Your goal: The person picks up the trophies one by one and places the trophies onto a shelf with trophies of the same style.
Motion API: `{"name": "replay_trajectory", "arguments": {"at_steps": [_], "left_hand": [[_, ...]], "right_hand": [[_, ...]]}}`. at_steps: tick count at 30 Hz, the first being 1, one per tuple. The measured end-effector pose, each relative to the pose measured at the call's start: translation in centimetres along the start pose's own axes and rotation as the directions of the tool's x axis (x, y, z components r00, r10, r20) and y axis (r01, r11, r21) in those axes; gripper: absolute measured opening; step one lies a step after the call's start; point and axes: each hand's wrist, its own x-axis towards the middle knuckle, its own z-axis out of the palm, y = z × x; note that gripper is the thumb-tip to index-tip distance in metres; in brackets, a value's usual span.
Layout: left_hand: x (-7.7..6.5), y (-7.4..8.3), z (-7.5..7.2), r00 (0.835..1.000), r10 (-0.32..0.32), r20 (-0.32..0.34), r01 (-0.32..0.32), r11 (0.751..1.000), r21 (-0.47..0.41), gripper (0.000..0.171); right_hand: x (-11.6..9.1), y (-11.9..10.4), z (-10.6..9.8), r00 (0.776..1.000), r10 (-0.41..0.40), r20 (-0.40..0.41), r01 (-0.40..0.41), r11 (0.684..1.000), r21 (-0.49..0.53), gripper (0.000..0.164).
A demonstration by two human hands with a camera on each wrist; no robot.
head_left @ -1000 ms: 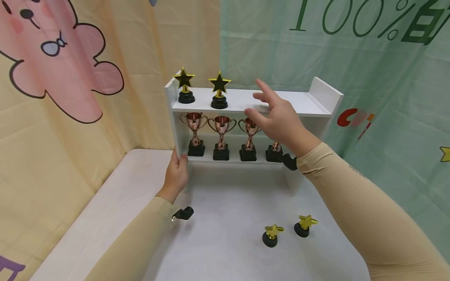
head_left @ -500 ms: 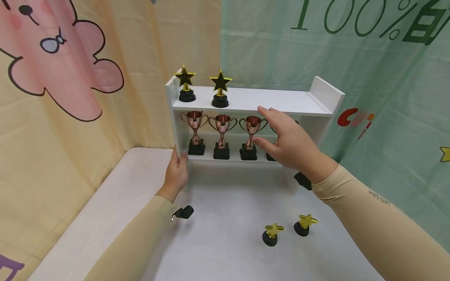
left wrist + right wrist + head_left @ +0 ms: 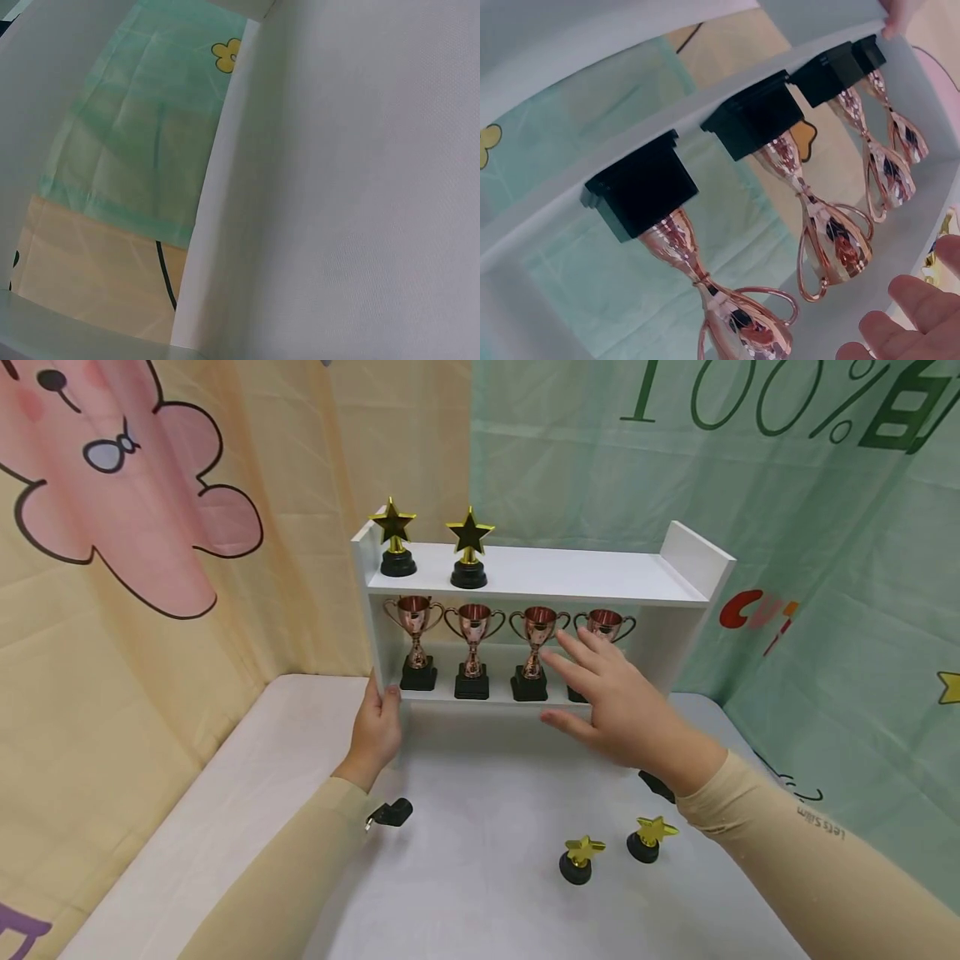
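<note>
A white two-tier shelf (image 3: 540,572) stands at the back of the table. My left hand (image 3: 377,727) grips its left side panel, thumb in front. On the lower tier several rose-gold trophy cups (image 3: 473,635) with black bases stand in a row. My right hand (image 3: 618,706) holds nothing, fingers spread, in front of the two right-hand cups; it partly covers the rightmost cup (image 3: 603,622). Its fingertips (image 3: 906,289) show near the cups in the right wrist view. Two gold star trophies (image 3: 468,547) stand on the left half of the top tier.
Two more star trophies, one left (image 3: 579,862) and one right (image 3: 651,839), stand on the white tabletop (image 3: 480,877) in front of the shelf. Printed curtains hang behind, a beige one (image 3: 300,527) on the left and a green one (image 3: 825,527) on the right.
My right hand has drawn down from beside the top tier to in front of the lower tier's cups, uncovering the rightmost cup's bowl. My left hand keeps its grip on the panel.
</note>
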Motion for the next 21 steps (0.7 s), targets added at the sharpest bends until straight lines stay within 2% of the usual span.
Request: {"name": "replay_trajectory", "arguments": {"at_steps": [8,13,21], "left_hand": [[0.0,-0.2,0.0,1.000,0.002,0.004,-0.002,1.000,-0.009,0.057],[0.1,-0.2,0.0,1.000,0.010,0.011,-0.009,1.000,-0.009,0.058],[0.1,-0.2,-0.1,1.000,0.016,0.009,-0.016,1.000,-0.003,0.057]], "right_hand": [[-1.0,0.4,1.3,0.997,0.004,0.071,-0.001,0.999,-0.051,0.081],[-1.6,0.8,2.3,0.994,0.001,0.105,0.003,0.999,-0.039,0.081],[-2.7,1.3,3.8,0.994,-0.012,0.110,0.013,1.000,-0.012,0.084]]}}
